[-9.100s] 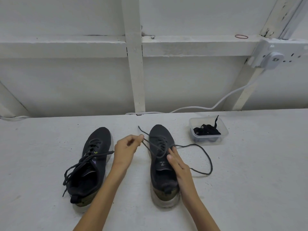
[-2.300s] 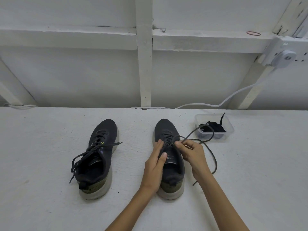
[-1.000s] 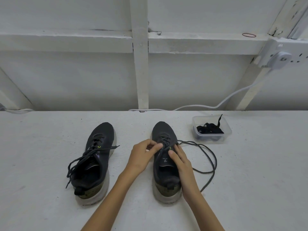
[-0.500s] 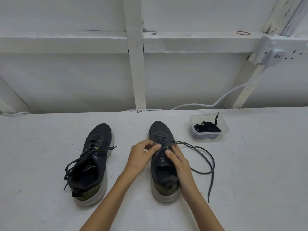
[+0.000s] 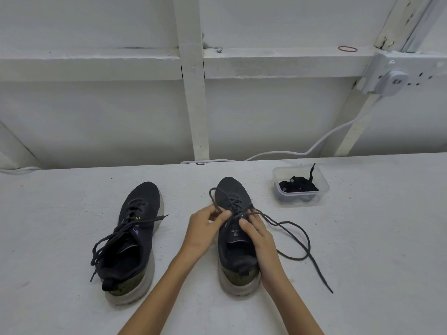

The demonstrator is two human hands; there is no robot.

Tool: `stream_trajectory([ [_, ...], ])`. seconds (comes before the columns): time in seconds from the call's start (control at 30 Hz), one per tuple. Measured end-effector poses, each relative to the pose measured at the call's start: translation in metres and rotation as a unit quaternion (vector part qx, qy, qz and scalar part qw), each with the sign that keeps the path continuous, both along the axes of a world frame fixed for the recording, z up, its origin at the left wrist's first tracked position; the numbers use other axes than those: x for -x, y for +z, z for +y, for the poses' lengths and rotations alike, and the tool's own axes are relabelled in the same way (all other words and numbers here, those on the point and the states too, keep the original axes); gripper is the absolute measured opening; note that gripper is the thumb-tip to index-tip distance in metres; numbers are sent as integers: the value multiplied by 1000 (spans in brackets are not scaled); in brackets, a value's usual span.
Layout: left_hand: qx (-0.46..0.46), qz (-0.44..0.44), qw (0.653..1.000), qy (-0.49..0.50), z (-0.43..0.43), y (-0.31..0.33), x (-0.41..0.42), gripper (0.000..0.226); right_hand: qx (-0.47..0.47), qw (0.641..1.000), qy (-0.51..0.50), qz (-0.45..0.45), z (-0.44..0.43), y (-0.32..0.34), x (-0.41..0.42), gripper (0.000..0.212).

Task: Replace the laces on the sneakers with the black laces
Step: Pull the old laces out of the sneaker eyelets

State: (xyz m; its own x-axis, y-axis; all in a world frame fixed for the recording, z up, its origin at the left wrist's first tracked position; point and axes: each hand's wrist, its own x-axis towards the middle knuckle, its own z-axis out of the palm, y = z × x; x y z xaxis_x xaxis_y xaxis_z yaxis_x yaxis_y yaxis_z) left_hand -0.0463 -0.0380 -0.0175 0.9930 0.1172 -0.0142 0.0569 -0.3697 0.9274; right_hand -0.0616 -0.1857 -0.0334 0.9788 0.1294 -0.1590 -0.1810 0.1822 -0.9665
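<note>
Two dark sneakers stand on the white surface, toes pointing away from me. The left sneaker (image 5: 131, 240) has its grey lace loosened and spilling to the left. My left hand (image 5: 205, 228) pinches the grey lace (image 5: 294, 236) of the right sneaker (image 5: 235, 252), and a small loop of it arcs over the toe. My right hand (image 5: 260, 240) rests along the right side of that sneaker, fingers on the tongue area. The lace's long free end trails to the right. Black laces (image 5: 298, 184) lie in a clear plastic tub (image 5: 301, 200) at the back right.
A white framed wall rises behind the surface. A white cable (image 5: 314, 147) runs from a wall socket (image 5: 389, 81) at the upper right down along the surface's back edge. A red rubber band (image 5: 347, 48) lies on the ledge.
My left hand has pulled a loop of the grey lace out to the left over the right sneaker's toe. The free lace end at the right has shifted.
</note>
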Motion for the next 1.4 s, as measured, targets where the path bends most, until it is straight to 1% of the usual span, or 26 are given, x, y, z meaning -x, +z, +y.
stream_trajectory([
  [0.03, -1, -8, 1000, 16, 2, 1, -2, 11, 1, 1000, -2, 3, 0, 0, 1, 29],
  [0.1, 17, -40, 995, 94, 11, 7, -7, 19, 7, 1000, -6, 3, 2, 0, 1, 46],
  [0.17, 53, -83, 979, 178, 23, 17, -12, 25, 10, 1000, -12, 11, 3, -1, 1, 62],
  [0.2, 61, -93, 975, 193, 26, 19, -13, 26, 7, 1000, -10, 14, 3, 0, 1, 66],
  [0.23, 63, -90, 977, 184, 27, 22, -14, 26, 5, 1000, -7, 19, 3, 0, 1, 70],
  [0.3, 55, -40, 990, 124, 21, 20, -11, 28, 2, 1000, -5, 24, 4, -2, 1, 75],
  [0.37, 42, 19, 998, 49, 10, 12, -4, 22, 1, 1000, -5, 21, 4, -2, 1, 71],
  [0.43, 18, 32, 999, 15, 3, 1, -1, 11, 6, 1000, -2, 17, 3, 0, 0, 61],
  [0.5, 9, 11, 999, 42, 4, 0, -3, 7, 4, 1000, 2, 15, 2, 1, 1, 53],
  [0.53, 19, -10, 997, 75, 7, 2, -6, 9, 1, 1000, 4, 11, 1, 2, 1, 52],
  [0.63, 99, -85, 971, 200, 20, 13, -11, 19, -2, 1000, 0, 11, 1, 1, 1, 52],
  [0.67, 116, -94, 964, 219, 23, 15, -11, 22, -5, 1000, -1, 11, 1, 2, 1, 55],
  [0.7, 125, -90, 964, 217, 24, 16, -10, 23, -6, 1000, -1, 13, 2, 3, 2, 59],
  [0.77, 131, -51, 976, 167, 17, 13, -7, 24, -9, 1000, 1, 17, 2, 2, 1, 63],
  [0.87, 102, 4, 992, 67, -1, 0, 1, 20, -8, 1000, 0, 16, 3, 3, 0, 53],
  [0.9, 85, 5, 995, 52, -5, -4, 2, 17, -7, 1000, -4, 17, 3, 3, 0, 53],
  [0.97, 60, -7, 997, 55, -3, -7, -2, 16, -3, 1000, -9, 14, 3, 2, 0, 57],
  [1.03, 56, -35, 993, 99, 4, 2, -6, 23, -9, 1000, -5, 15, 2, 2, 0, 58],
  [1.07, 71, -54, 986, 139, 9, 8, -9, 25, -14, 1000, -4, 17, 1, 2, 0, 57],
  [1.13, 146, -88, 957, 234, 22, 20, -16, 27, -28, 999, -2, 24, -1, -1, 0, 58],
  [1.17, 182, -93, 942, 266, 28, 24, -19, 27, -32, 999, 0, 28, -2, -2, -1, 60],
  [1.2, 201, -90, 935, 278, 32, 26, -21, 27, -32, 999, -2, 29, -2, -4, -1, 61],
  [1.27, 193, -56, 948, 248, 31, 25, -19, 27, -31, 999, -3, 24, -1, -2, -1, 64],
  [1.33, 174, -6, 967, 187, 18, 19, -11, 27, -25, 999, -12, 20, 1, 1, 0, 75],
  [1.4, 151, 26, 981, 122, 3, 10, 1, 24, -23, 999, -23, 21, 2, 2, 1, 82],
])
